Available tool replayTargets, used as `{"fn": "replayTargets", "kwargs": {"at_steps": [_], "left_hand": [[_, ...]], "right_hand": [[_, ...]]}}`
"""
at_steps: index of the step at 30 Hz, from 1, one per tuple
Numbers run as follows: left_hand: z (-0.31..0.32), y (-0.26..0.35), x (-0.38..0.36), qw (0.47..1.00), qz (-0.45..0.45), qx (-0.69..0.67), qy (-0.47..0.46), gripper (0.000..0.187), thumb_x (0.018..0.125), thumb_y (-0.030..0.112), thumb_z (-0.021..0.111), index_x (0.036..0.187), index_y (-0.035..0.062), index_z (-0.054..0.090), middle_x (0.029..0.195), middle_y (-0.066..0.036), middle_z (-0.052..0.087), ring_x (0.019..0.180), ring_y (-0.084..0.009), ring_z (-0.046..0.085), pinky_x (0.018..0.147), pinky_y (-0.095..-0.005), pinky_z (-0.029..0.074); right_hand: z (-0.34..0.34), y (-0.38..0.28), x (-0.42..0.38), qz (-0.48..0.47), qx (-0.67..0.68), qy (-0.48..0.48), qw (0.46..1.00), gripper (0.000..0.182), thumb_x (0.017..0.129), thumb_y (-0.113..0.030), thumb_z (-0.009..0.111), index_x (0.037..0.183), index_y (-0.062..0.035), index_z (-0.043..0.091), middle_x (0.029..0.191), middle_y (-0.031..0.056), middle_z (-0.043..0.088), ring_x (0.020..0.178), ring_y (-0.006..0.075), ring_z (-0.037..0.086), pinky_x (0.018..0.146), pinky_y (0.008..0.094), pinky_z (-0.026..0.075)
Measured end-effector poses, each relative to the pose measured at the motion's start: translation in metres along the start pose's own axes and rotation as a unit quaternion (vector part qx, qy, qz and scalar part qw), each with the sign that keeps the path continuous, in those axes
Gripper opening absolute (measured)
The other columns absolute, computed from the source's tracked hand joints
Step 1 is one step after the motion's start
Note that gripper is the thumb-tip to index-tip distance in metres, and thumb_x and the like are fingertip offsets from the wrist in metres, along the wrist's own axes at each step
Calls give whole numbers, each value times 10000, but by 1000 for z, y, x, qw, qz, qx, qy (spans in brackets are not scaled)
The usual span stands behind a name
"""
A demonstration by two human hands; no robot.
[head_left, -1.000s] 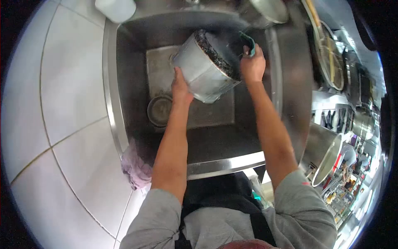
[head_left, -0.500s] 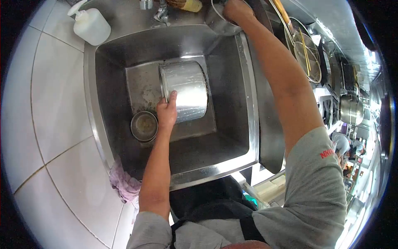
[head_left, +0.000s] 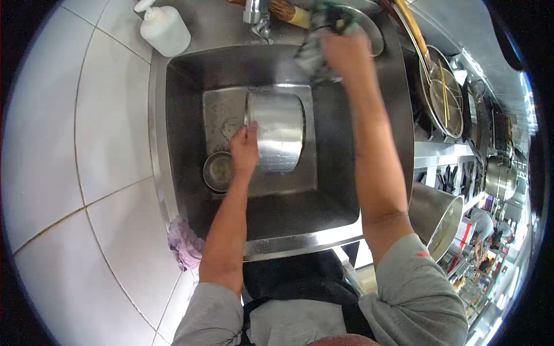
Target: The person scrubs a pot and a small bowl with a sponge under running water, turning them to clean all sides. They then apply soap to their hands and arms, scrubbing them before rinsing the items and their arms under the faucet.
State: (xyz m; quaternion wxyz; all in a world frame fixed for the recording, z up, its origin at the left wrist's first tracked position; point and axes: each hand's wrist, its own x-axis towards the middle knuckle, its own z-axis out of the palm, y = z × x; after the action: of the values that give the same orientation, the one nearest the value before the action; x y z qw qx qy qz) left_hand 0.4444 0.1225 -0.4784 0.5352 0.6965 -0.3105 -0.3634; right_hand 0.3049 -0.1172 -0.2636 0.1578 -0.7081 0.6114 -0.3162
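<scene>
A large silver pot (head_left: 280,130) lies on its side in the metal sink (head_left: 283,210). My left hand (head_left: 244,151) is closed on its rim, thumb over the outside wall. Close to that wrist, a small round metal bowl (head_left: 217,176) rests on the sink floor. Above the sink's far right corner, my right hand (head_left: 349,53) is closed on a dark green and grey cloth (head_left: 315,51), blurred by motion. Just behind this hand stands a metal container (head_left: 375,36), partly hidden.
The tap (head_left: 258,17) and a brush (head_left: 291,12) are at the back edge, with a white soap pump bottle (head_left: 165,32) left of them. A purple rag (head_left: 184,242) hangs at the front left corner. Strainers (head_left: 446,98) and a tall pot (head_left: 435,216) stand to the right.
My right hand has come out of the metal container with the cloth and moved toward the sink. The left hand keeps its hold on the pot. The whole view has shifted.
</scene>
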Motion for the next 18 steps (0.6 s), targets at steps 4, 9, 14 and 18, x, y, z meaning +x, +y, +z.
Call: {"fn": "replayTargets", "kwargs": {"at_steps": [4,9,14,18], "left_hand": [[-6,-10,20,998,-4,55,14,483,1055,301,626,730,-14,457,648,-30,330,662,-99,352,581,-335,358],[-17,11,2,998,39,52,15,455,1068,327,594,780,-21,544,645,-66,376,646,-126,385,595,-348,387],[-13,-18,-3,983,73,142,91,464,1071,400,547,948,-20,703,707,-219,618,617,-322,523,655,-430,484],[-30,-19,-34,988,-40,150,5,493,1063,403,534,945,-50,690,756,-292,623,694,-451,647,680,-480,507]], "right_hand": [[92,9,-9,-186,-179,-166,952,456,880,-391,727,949,60,721,842,282,725,849,393,747,751,470,566],[84,-34,-28,-75,79,3,994,383,869,-303,705,887,79,708,760,293,696,755,458,723,658,493,570],[115,39,-202,-388,-104,-100,910,303,814,-209,664,1067,-52,723,1143,199,699,1095,337,682,907,535,548],[170,49,-140,-230,-174,-265,920,352,814,-229,673,1107,-45,733,1121,191,720,1055,326,709,911,517,553]]}}
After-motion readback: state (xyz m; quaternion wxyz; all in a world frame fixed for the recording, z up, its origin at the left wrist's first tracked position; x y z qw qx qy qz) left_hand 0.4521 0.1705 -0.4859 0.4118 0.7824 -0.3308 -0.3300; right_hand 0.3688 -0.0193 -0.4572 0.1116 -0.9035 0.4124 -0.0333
